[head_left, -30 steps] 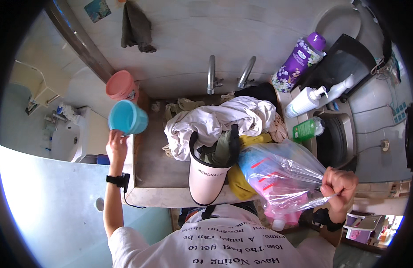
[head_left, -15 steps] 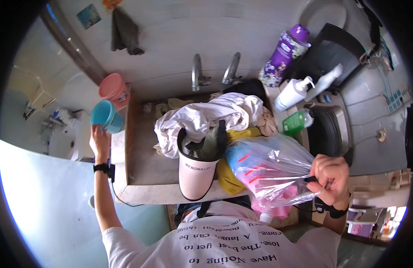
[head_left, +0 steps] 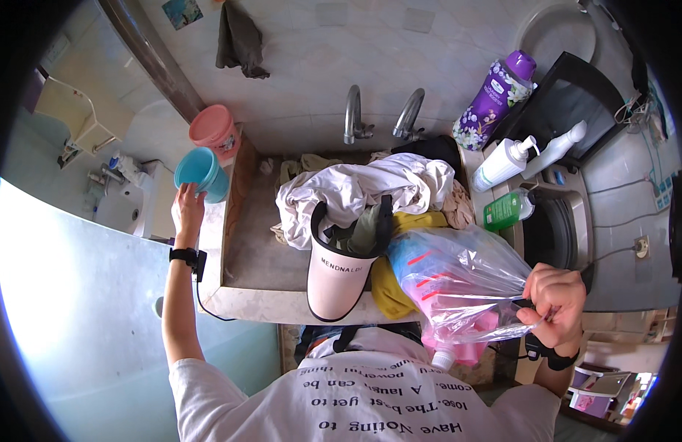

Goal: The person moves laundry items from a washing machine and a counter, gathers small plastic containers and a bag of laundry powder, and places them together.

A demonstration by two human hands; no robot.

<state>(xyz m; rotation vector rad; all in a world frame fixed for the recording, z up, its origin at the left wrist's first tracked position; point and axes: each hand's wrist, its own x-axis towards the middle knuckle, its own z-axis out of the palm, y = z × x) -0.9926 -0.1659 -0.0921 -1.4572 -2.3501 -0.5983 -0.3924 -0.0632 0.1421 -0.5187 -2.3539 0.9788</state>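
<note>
At the left, my left hand (head_left: 187, 211) has its fingers at the near rim of a light-blue bucket (head_left: 214, 182). My right hand (head_left: 555, 303) is closed around the gathered neck of a clear plastic bag (head_left: 477, 258). Pink and blue contents show through the bag, and a white cap (head_left: 442, 359) sticks out beneath it. Between my hands, a tall pale-pink container with a black rim (head_left: 339, 291) stands at the sink's front edge, dark green cloth (head_left: 359, 234) inside it. Crumpled white cloth (head_left: 319, 193) lies behind it, and mustard-yellow cloth (head_left: 389, 291) beside it.
A pink bucket (head_left: 214, 134) stands behind the blue one on the stone sink's left ledge. Two metal taps (head_left: 353, 114) project from the back wall. At right are a purple bottle (head_left: 495, 99), a white pump bottle (head_left: 501, 166), a green bottle (head_left: 506, 210) and a dark-lidded washing machine (head_left: 576, 110).
The whole view has shifted, so most things appear farther right and slightly higher. My left hand's fingers sit further up the blue bucket. My right hand still grips the bag.
</note>
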